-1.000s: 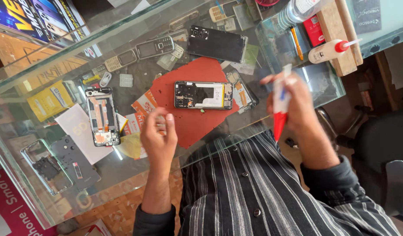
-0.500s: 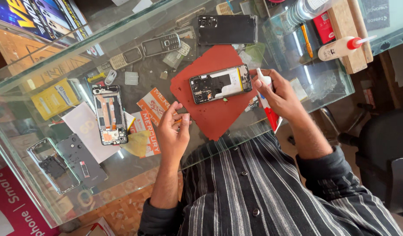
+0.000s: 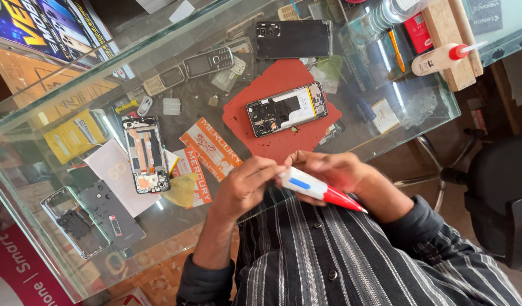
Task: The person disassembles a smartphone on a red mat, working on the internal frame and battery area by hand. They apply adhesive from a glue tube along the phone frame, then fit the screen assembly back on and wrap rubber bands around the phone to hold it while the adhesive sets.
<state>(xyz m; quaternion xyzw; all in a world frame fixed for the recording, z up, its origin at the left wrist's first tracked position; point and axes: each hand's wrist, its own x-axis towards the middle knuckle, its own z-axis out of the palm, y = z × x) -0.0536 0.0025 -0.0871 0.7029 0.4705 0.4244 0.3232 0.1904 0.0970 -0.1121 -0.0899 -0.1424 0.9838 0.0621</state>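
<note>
Right hand (image 3: 340, 173) clasped the white, red-tipped tube (image 3: 320, 191) above the glass table's (image 3: 176, 238) near edge; left hand (image 3: 247, 187) pinched its white end, near the opened phone (image 3: 287, 109) on a red mat (image 3: 283, 139)

Ahead of my hands (image 3: 295, 181), the opened phone (image 3: 287, 109) lies on the red mat (image 3: 272, 141), bare mat between. Leftward, orange packets (image 3: 207, 150) and a phone frame (image 3: 146, 154) crowd the table (image 3: 57, 249); rightward, a glue bottle (image 3: 439, 58).
</note>
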